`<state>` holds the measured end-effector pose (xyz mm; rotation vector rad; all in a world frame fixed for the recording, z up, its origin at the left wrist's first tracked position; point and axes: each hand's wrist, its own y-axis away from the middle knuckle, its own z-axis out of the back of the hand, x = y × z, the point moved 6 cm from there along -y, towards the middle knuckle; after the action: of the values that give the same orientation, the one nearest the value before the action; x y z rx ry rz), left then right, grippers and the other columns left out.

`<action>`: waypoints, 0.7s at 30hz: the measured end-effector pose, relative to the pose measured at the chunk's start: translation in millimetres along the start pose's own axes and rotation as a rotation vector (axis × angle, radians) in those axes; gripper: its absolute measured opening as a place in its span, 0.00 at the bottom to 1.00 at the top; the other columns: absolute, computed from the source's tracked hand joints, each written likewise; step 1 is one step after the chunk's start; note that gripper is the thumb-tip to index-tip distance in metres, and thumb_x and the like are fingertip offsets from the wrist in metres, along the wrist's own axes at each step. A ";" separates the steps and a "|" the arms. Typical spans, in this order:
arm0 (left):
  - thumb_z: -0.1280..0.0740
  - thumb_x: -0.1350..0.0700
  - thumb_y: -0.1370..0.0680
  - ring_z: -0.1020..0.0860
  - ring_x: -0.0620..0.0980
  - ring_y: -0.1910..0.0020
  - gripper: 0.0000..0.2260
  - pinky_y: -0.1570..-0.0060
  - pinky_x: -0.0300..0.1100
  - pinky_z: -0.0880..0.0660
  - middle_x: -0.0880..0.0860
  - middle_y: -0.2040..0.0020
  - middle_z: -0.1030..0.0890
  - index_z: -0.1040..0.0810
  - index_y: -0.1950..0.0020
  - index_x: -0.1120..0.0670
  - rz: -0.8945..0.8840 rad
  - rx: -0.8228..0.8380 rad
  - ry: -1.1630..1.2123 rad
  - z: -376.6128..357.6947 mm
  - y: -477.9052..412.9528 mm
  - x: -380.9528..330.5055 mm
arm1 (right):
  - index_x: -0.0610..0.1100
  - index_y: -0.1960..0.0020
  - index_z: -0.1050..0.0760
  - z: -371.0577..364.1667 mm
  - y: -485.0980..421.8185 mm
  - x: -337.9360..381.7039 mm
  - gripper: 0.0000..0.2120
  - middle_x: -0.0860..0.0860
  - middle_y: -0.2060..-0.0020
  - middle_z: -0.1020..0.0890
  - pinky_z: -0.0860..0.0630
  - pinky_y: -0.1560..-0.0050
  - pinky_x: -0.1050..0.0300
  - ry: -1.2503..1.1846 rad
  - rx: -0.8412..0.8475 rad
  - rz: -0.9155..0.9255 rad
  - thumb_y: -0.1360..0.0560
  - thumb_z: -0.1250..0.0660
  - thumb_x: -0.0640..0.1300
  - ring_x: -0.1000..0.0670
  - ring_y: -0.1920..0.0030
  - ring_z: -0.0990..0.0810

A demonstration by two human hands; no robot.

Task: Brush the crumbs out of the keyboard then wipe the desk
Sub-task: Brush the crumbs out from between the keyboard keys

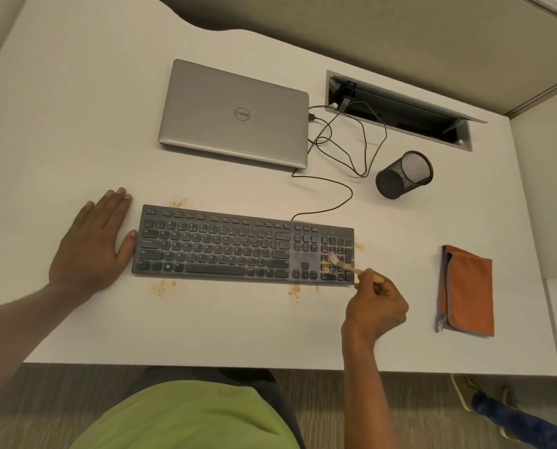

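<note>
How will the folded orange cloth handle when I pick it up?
Likely floppy: the orange cloth lies flat in soft folded layers, so it may fall open if pinched by one corner. Probably light, being thin.

A matt dark plastic keyboard (pixel 243 246) lies on a smooth, matt white desk (pixel 76 108), beside a brushed-metal laptop (pixel 235 113), black wire-mesh cup (pixel 404 174) (see-through) and soft orange cloth (pixel 468 290).

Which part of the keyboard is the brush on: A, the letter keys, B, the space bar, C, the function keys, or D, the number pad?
D: the right hand holds the brush with its bristles on the number pad at the right end of the keyboard.
</note>
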<state>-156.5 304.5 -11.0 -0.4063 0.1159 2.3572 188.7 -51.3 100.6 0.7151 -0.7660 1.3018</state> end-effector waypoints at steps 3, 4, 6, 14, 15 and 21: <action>0.49 0.45 0.15 0.44 0.52 0.14 0.32 0.15 0.55 0.48 0.53 0.14 0.42 0.43 0.13 0.58 -0.004 0.000 0.001 -0.1 0.2 -0.2 | 0.50 0.61 0.18 10.2 2.9 7.0 0.09 0.48 0.67 0.16 0.18 0.59 0.47 -0.005 -0.061 0.064 0.23 0.28 0.41 0.43 0.64 0.16; 0.49 0.45 0.15 0.44 0.53 0.14 0.32 0.15 0.55 0.48 0.54 0.14 0.42 0.43 0.13 0.58 -0.006 0.001 -0.001 -0.3 0.1 -0.1 | 0.49 0.60 0.17 11.9 2.9 7.1 0.08 0.48 0.66 0.15 0.17 0.58 0.46 -0.030 -0.083 0.057 0.23 0.28 0.41 0.44 0.63 0.16; 0.49 0.45 0.15 0.44 0.53 0.14 0.32 0.15 0.55 0.48 0.54 0.14 0.41 0.43 0.13 0.58 -0.009 0.002 -0.004 -0.4 0.1 0.2 | 0.52 0.59 0.17 9.1 -1.3 8.5 0.08 0.49 0.66 0.15 0.17 0.58 0.48 -0.093 -0.095 0.050 0.22 0.28 0.43 0.44 0.62 0.16; 0.50 0.44 0.15 0.44 0.53 0.14 0.32 0.15 0.55 0.48 0.54 0.13 0.42 0.43 0.13 0.58 -0.007 0.007 0.001 0.0 -0.2 -0.3 | 0.47 0.59 0.16 -0.1 -1.0 8.6 0.08 0.50 0.67 0.16 0.25 0.61 0.60 -0.040 -0.008 0.098 0.21 0.29 0.41 0.52 0.66 0.20; 0.50 0.44 0.15 0.44 0.53 0.14 0.32 0.15 0.54 0.49 0.54 0.14 0.42 0.43 0.13 0.58 -0.005 0.007 0.002 0.1 -0.3 -0.4 | 0.45 0.58 0.15 4.7 -2.3 4.4 0.07 0.48 0.66 0.16 0.25 0.61 0.58 -0.021 -0.015 0.096 0.21 0.28 0.41 0.51 0.66 0.21; 0.49 0.45 0.15 0.45 0.53 0.14 0.32 0.15 0.55 0.48 0.54 0.13 0.42 0.44 0.13 0.57 -0.008 0.012 -0.002 -0.6 0.0 0.6 | 0.43 0.52 0.15 17.2 3.6 13.2 0.05 0.47 0.62 0.15 0.22 0.59 0.62 -0.069 -0.030 0.167 0.20 0.28 0.43 0.52 0.62 0.20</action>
<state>-156.8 304.7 -11.7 -0.3985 0.1267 2.3476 184.9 -57.6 121.3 0.6861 -0.9153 1.4187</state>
